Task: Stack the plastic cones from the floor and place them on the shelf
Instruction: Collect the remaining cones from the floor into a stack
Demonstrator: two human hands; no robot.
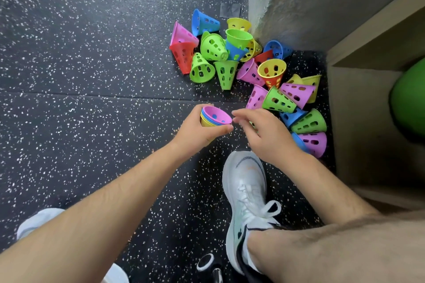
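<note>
Nearest, white shoe point(246, 202) lower centre, left hand point(202, 132) curled round a nested cone stack point(216, 117) mid-frame, right hand point(269, 135) beside it, fingers loose, holding nothing, loose cones point(241, 60) heaped on speckled floor point(92, 53) upper right, wooden shelf point(358, 122) right edge.

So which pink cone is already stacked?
The pink cone in the left hand, nested mouth-up atop the stack; the others lie loose on the floor.

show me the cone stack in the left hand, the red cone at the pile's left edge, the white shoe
nested stack of plastic cones point(217, 115), pink on top: head view, pink cone's inner wall
leftmost red perforated plastic cone point(182, 56): head view, side wall
white laced sneaker point(245, 190): head view, upper
</note>
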